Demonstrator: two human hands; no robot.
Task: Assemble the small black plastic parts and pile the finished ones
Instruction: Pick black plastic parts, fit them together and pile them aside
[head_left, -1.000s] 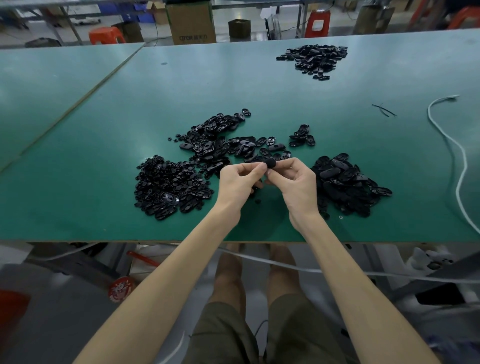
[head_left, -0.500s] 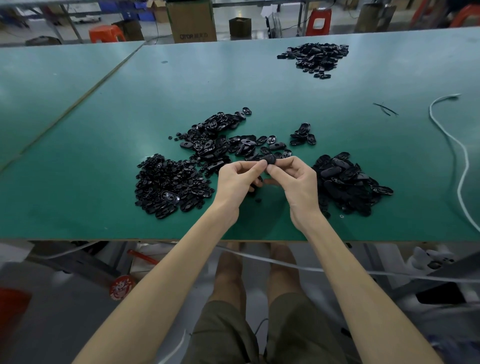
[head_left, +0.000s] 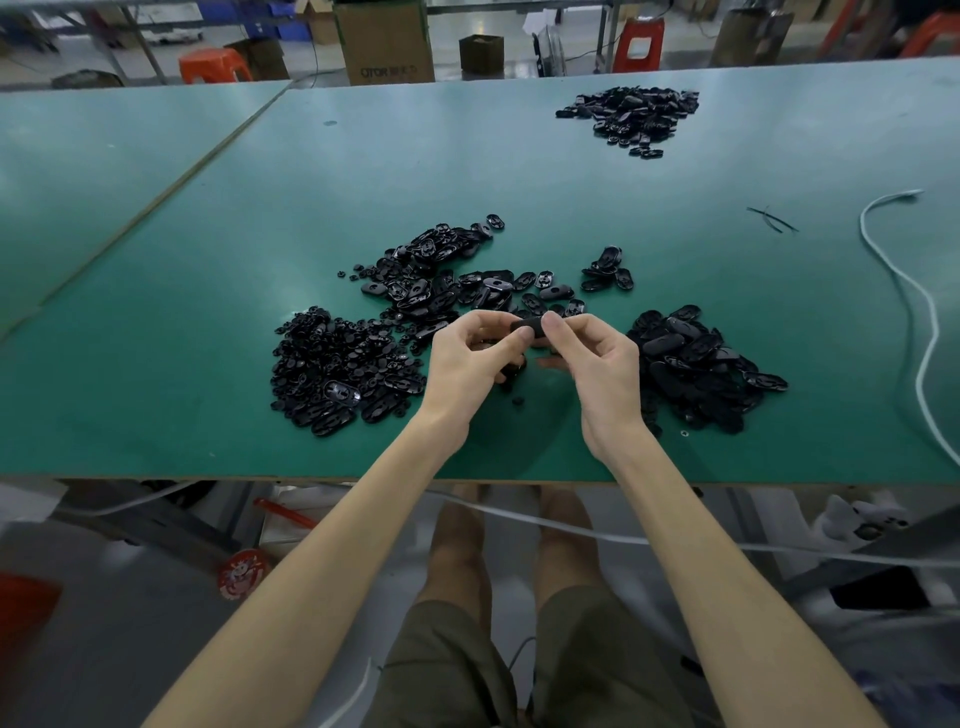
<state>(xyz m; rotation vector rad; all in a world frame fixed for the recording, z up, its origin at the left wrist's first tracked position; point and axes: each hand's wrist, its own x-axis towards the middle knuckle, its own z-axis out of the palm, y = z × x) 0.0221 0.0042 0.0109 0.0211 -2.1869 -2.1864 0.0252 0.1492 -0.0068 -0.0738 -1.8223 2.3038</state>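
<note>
Both hands meet above the green table (head_left: 519, 171), pinching one small black oval part (head_left: 529, 328) between them. My left hand (head_left: 467, 364) grips its left end with thumb and fingers curled. My right hand (head_left: 597, 364) pinches its right end, thumb on top. A heap of small black pieces (head_left: 337, 374) lies left of my hands. Oval shells (head_left: 441, 270) are spread behind them. A pile of black oval parts (head_left: 701, 369) lies to the right, and a small cluster (head_left: 608, 270) sits behind it.
Another heap of black parts (head_left: 631, 117) lies at the far right of the table. A white cable (head_left: 914, 312) runs along the right side, with a thin black tie (head_left: 771, 218) near it. The table's front edge (head_left: 208, 475) is close to my body. Boxes and stools stand beyond the table.
Both hands have stayed together on the part, shifting slightly upward; the part has turned a little between the fingers. The piles have not moved.
</note>
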